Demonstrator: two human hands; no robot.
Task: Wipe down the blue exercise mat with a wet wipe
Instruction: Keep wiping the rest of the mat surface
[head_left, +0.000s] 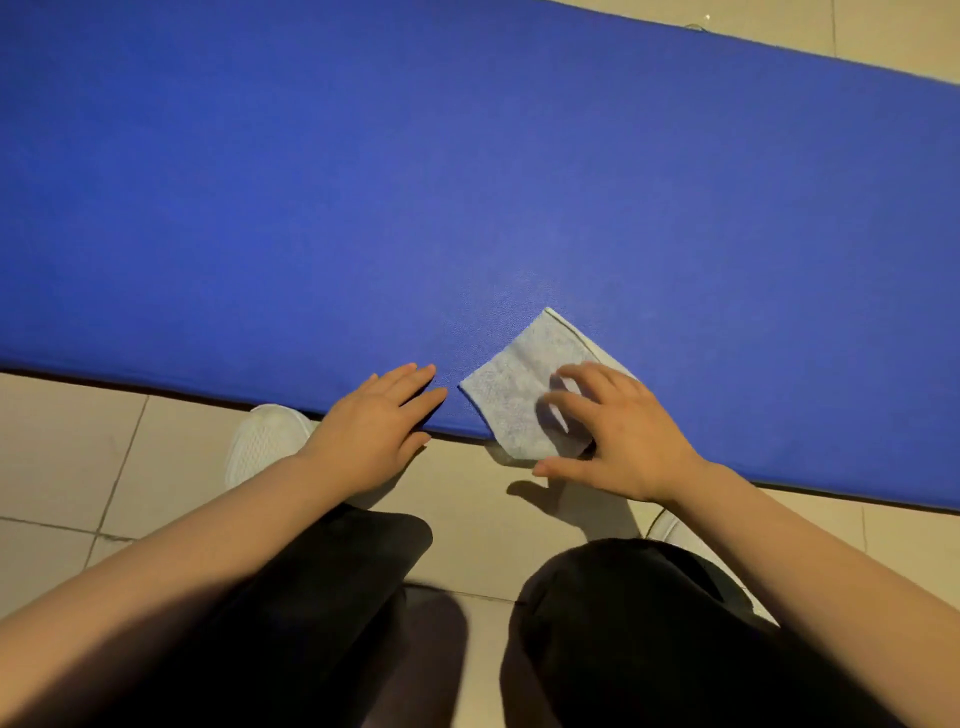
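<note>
The blue exercise mat lies flat across the upper view on a tiled floor. A pale folded wet wipe rests at the mat's near edge, one corner hanging over onto the tiles. My right hand is over the wipe's right part with fingers spread and slightly bent; shadow beneath the fingertips suggests they hover just above it. My left hand lies flat with straight fingers on the mat's near edge, just left of the wipe and apart from it.
Beige floor tiles run along the mat's near side and show again beyond its far edge at top right. My knees in dark trousers and white shoes sit close to the mat edge.
</note>
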